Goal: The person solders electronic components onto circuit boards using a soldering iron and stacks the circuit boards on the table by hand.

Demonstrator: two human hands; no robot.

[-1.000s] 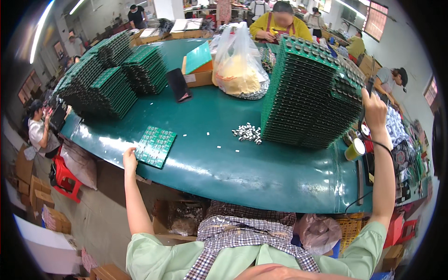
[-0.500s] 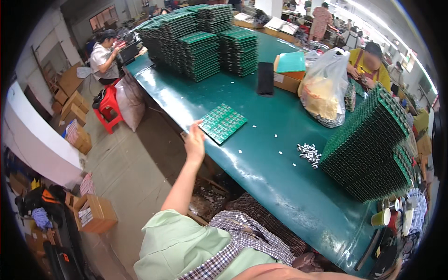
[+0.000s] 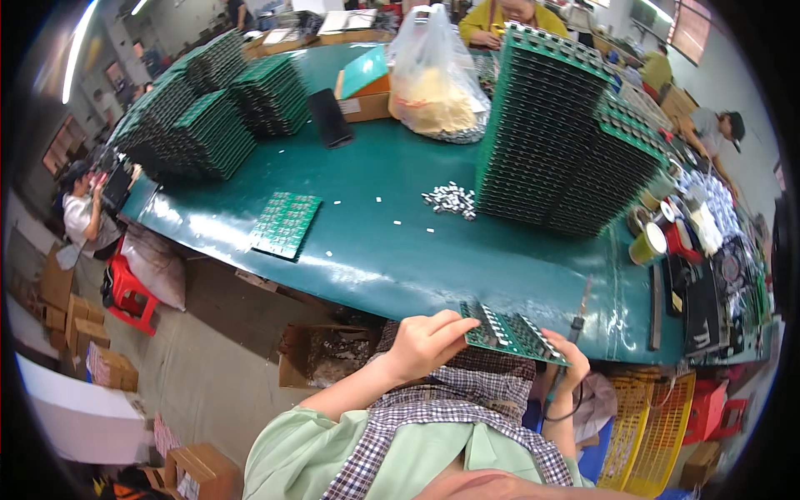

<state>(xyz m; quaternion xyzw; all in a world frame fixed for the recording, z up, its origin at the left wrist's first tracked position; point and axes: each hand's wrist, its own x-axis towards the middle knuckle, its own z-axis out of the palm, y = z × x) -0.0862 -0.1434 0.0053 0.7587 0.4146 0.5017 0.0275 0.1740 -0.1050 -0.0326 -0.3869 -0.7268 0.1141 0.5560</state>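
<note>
A green circuit board (image 3: 515, 340) with rows of dark and silver parts is held tilted just off the table's front edge. My left hand (image 3: 429, 343) pinches its left end. My right hand (image 3: 570, 367) is closed round a soldering iron (image 3: 576, 327), whose tip points up and away; its thumb is against the board's right end. The iron's cable hangs below that hand. Another green board (image 3: 286, 223) lies flat on the table to the left. A small heap of silver-white components (image 3: 451, 200) sits mid-table, with several white pieces scattered nearby.
Tall stacks of green boards (image 3: 550, 133) stand at the right, and more stacks (image 3: 215, 133) at the far left. A black phone (image 3: 330, 119), a cardboard box (image 3: 364, 107) and a plastic bag (image 3: 437, 79) are at the back. A green cup (image 3: 647, 246) stands right. Co-workers sit around.
The view has swung right. My left hand has left the flat board and now grips another board. My right hand, unseen before, has come into view with the soldering iron.
</note>
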